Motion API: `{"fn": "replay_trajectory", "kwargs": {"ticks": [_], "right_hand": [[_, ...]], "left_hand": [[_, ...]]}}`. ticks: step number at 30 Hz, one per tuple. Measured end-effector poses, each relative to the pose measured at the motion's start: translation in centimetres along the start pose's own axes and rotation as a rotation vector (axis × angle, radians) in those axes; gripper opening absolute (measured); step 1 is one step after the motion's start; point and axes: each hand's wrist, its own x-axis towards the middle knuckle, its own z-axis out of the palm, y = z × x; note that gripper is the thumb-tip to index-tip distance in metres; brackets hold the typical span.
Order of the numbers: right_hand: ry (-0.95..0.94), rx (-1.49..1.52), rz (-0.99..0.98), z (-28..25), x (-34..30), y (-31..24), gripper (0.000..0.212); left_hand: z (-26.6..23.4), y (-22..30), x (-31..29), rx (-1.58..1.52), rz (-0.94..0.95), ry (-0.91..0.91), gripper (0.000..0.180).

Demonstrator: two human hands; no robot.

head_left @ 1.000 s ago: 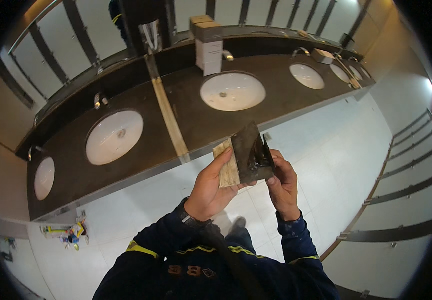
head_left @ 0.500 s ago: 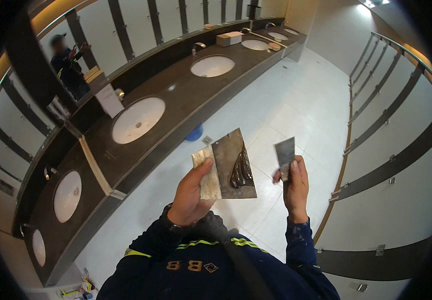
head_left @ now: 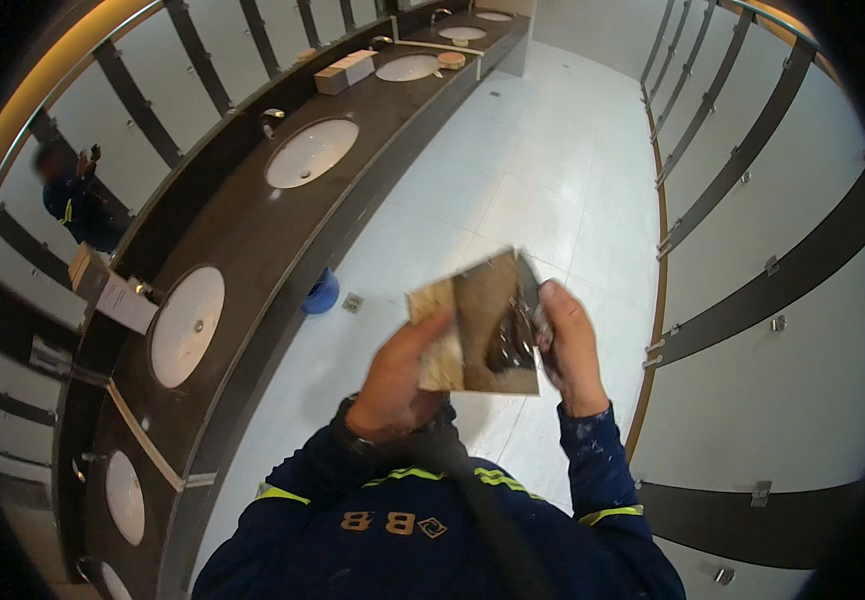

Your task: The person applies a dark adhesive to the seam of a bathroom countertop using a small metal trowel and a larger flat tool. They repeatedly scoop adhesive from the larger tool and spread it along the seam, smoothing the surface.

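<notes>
We see the left hand (head_left: 393, 385) clenched around a flat square board (head_left: 483, 325) smeared with dark paste, held up at chest height over the white tiled floor (head_left: 543, 190), while the right hand (head_left: 571, 350) grips a small scraper (head_left: 531, 312) pressed against the board's right edge. Along the long dark desk (head_left: 243, 240) on our left, a tan rectangular box (head_left: 345, 72) sits between white basins (head_left: 311, 152), a white box with a tan top (head_left: 113, 290) stands by the nearer basin, and a blue bucket (head_left: 321, 292) rests on the floor just below the desk; its contents we cannot tell.
</notes>
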Motion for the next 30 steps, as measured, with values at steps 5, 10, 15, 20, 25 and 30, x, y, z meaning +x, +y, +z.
{"fn": "replay_trajectory", "kwargs": {"ticks": [5, 10, 15, 20, 25, 30], "right_hand": [[0.253, -0.361, -0.207, -1.8, 7.3, -5.5, 0.032], [0.168, -0.396, -0.291, -0.5, 14.3, -10.7, 0.023], [0.240, -0.430, -0.296, -2.8, 22.7, -13.3, 0.025], [0.266, -0.400, -0.270, -7.2, 30.1, -14.7, 0.025], [0.326, -0.352, -0.271, -14.0, 37.3, -17.7, 0.024], [0.317, -0.299, -0.301, -24.1, 46.8, -21.3, 0.024]], "left_hand": [[-1.6, 5.4, 14.5, 0.167, 0.548, 0.045, 0.044], [0.2, 8.0, 26.9, 0.299, 0.660, 0.030, 0.047], [5.0, 7.4, 34.8, 0.423, 0.741, -0.016, 0.049], [6.4, 5.5, 42.8, 0.744, 0.826, -0.166, 0.030], [10.6, 4.3, 52.8, 1.100, 0.869, -0.503, 0.028], [15.5, 2.4, 64.7, 1.363, 0.981, -0.709, 0.030]]}}
